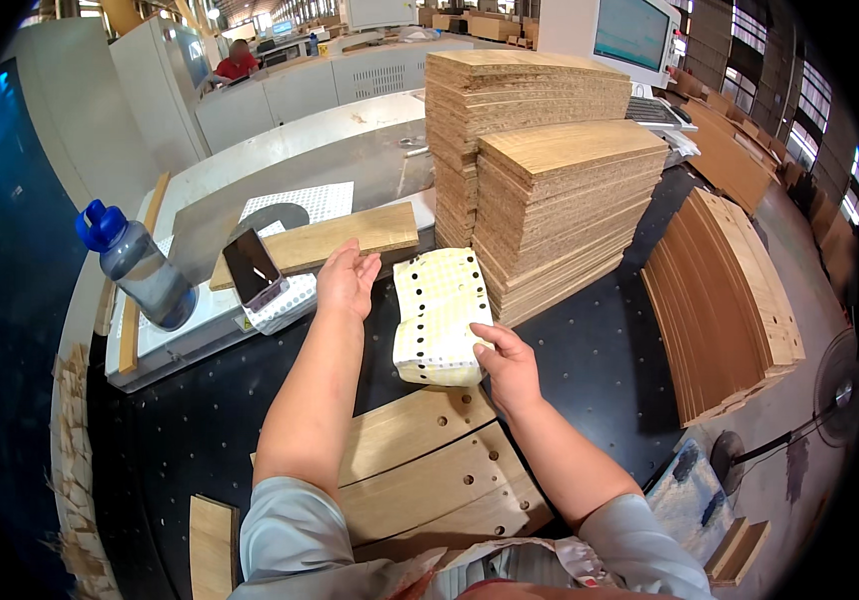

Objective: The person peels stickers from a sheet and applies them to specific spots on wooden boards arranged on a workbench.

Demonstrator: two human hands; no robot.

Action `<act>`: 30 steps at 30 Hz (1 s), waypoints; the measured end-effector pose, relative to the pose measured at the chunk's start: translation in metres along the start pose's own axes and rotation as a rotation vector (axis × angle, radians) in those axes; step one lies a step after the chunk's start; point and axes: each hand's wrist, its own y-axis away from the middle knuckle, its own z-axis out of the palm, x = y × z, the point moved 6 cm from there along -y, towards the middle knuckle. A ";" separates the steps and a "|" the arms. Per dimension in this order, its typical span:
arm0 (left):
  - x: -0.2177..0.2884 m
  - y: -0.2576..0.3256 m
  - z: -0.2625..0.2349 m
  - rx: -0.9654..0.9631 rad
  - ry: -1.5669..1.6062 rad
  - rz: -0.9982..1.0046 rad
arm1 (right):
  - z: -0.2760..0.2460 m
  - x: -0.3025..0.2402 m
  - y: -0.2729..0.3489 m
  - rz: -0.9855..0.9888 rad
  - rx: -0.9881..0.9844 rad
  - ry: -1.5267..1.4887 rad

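My left hand (347, 282) reaches forward, palm up and fingers apart, touching the near edge of a flat wooden board (322, 240) that lies on a grey machine ledge. My right hand (507, 365) grips the lower right edge of a folded strip of yellow-and-white checked paper with punched holes (439, 312), which lies on the dark work table (590, 350). Two drilled wooden panels (420, 470) lie on the table just in front of my body, under my forearms.
Two tall stacks of wood boards (550, 190) stand behind the paper. A fanned pile of boards (725, 300) lies at right. A phone (253, 268) and a blue-capped bottle (140, 265) sit at left. A monitor (635, 35) stands behind; a person in red (238, 62) sits far back.
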 end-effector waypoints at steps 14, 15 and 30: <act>0.011 -0.009 0.004 -0.032 0.095 -0.130 | 0.078 0.025 -0.088 0.051 -0.084 -0.224; 0.012 -0.009 0.004 -0.040 0.088 -0.153 | 0.083 0.025 -0.093 -0.024 -0.135 -0.135; 0.007 -0.022 0.013 -0.124 -0.025 -0.286 | 0.079 0.054 -0.178 0.144 0.038 0.330</act>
